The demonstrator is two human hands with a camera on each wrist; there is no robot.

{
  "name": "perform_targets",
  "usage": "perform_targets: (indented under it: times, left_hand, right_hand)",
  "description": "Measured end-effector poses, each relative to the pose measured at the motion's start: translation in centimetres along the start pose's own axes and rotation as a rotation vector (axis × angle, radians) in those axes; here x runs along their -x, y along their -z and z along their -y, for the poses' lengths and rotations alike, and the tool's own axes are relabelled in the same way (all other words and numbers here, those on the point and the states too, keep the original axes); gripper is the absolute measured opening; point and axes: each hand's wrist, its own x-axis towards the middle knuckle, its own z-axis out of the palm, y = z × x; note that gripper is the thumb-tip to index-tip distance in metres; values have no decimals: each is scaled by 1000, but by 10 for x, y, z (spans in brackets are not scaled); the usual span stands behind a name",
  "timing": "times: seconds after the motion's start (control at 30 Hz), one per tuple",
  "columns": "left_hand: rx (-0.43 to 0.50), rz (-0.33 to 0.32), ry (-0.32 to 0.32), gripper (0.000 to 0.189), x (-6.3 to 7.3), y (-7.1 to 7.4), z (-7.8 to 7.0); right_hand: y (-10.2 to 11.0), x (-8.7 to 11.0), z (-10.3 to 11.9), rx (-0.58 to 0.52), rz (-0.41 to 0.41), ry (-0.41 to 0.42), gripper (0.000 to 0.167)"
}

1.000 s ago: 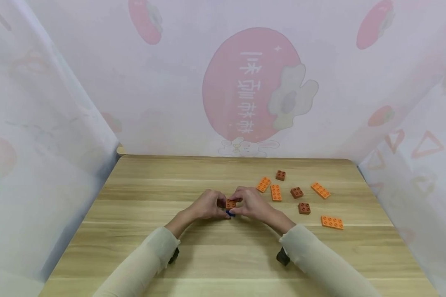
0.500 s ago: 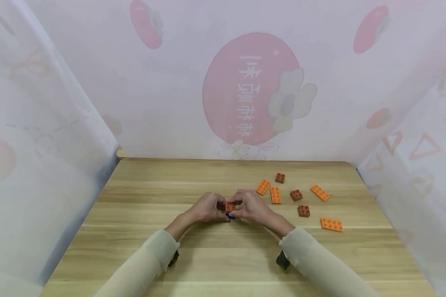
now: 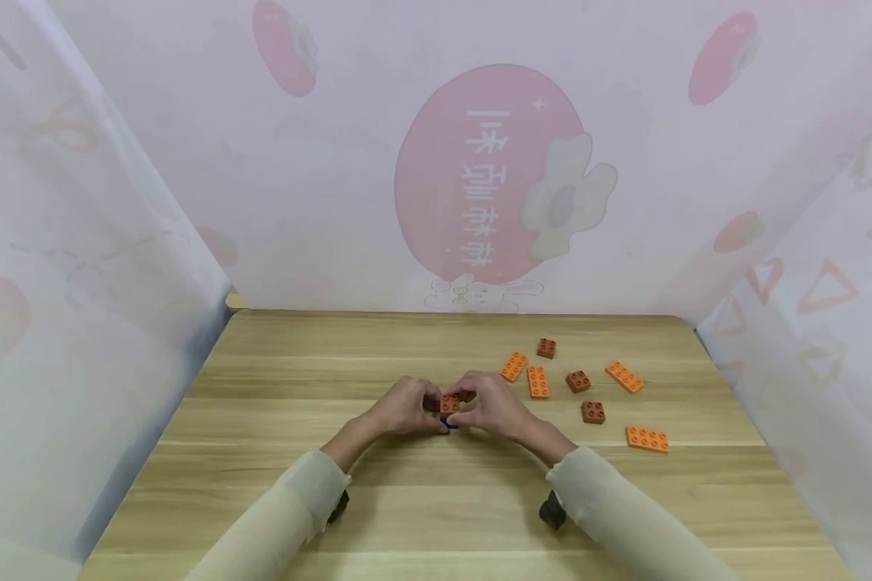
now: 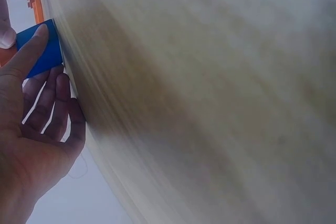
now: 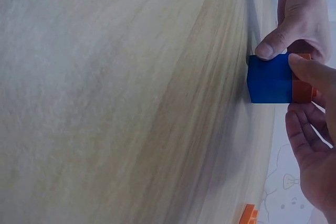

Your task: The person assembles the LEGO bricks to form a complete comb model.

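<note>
A reddish-brown toy building brick (image 3: 450,404) with studs on top sits on a taller blue block (image 5: 270,80) in the middle of the table. My left hand (image 3: 409,405) pinches the blue block low down, its thumb flat along the near side. From the other side, my right hand (image 3: 490,403) grips the brown brick, its thumb lying near the seam with the blue block. In the right wrist view the two pieces line up with hardly any gap. The blue block's base is right at the tabletop. In the head view, fingers and the brown brick hide most of the blue block.
Loose bricks lie to the right on the wooden table (image 3: 298,355). Several are flat orange ones, such as the orange brick (image 3: 647,439) nearest the right side. Three small brown bricks, one of them a brown brick (image 3: 593,412), lie among them. Printed curtains enclose the table.
The head view has shifted slightly, so the whole table sits a little lower in it. Both hands keep their grips, and the two stacked pieces stay in the same spot.
</note>
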Motion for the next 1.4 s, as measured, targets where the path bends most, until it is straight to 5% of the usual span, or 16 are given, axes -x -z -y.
perform_targets:
  times: [0.63,1.4]
  left_hand:
    - [-27,7,12,36,2,-1,-1]
    - [-6,-8,7,37,5,-1,-4]
  right_hand:
    - [31,11,-21,-108,50,58,48]
    - [83,10,-62,131,86,-3,51]
